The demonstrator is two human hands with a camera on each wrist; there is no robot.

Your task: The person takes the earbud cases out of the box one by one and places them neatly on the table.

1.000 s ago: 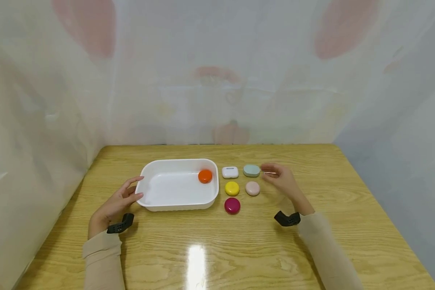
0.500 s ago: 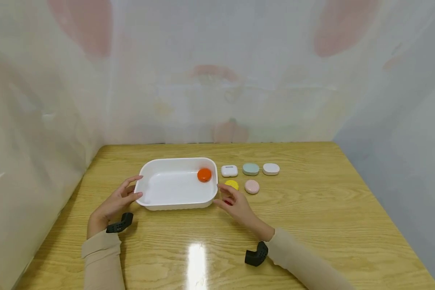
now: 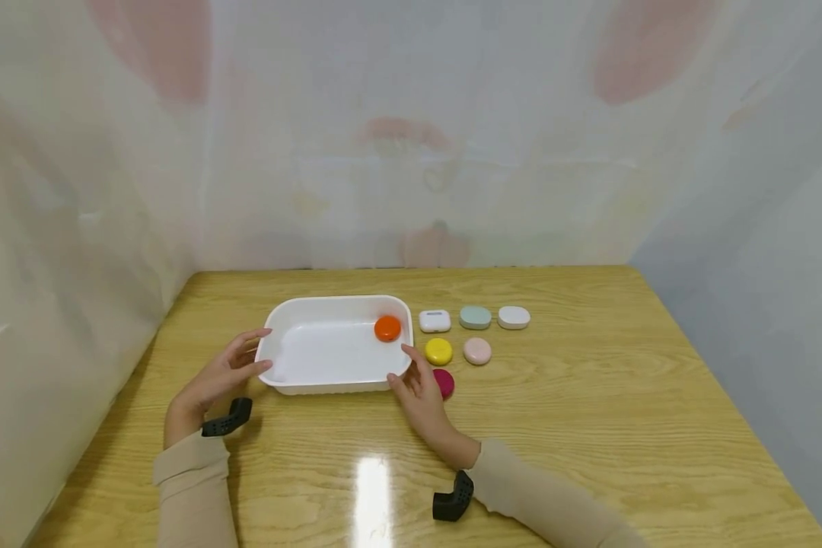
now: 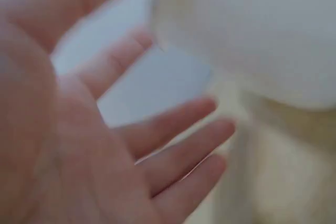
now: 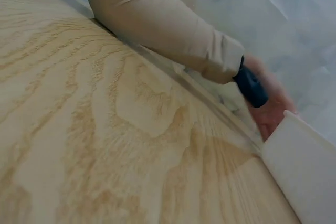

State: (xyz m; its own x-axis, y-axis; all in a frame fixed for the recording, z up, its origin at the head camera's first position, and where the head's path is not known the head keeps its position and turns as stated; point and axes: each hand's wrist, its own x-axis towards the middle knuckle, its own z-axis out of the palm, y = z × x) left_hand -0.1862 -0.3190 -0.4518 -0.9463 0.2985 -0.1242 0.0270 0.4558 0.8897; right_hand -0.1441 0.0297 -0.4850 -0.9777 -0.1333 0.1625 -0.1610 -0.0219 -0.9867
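Note:
A white plastic tub (image 3: 336,388) stands on the wooden table with a round orange case (image 3: 387,329) in its far right corner. My left hand (image 3: 215,378) touches the tub's left end, thumb and index fingertips apart at the rim. In the left wrist view its fingers (image 4: 178,163) are extended, with the blurred tub (image 4: 262,35) beside them. My right hand (image 3: 425,407) is at the tub's near right corner, index fingertip and thumb tip right at the rim. It partly hides a crimson round case (image 3: 445,383). The right wrist view shows the left hand across the table, not the right.
Right of the tub, a white earbud case (image 3: 434,321), a pale green oval case (image 3: 476,317) and a white oval case (image 3: 514,317) form a back row. In front lie a yellow round case (image 3: 438,352) and a pink one (image 3: 477,351). A pale curtain (image 3: 520,152) hangs behind the table.
My right hand has moved left and nearer, from beside the white oval case to the tub's right corner, uncovering that case. My left hand has stayed at the tub's left end.

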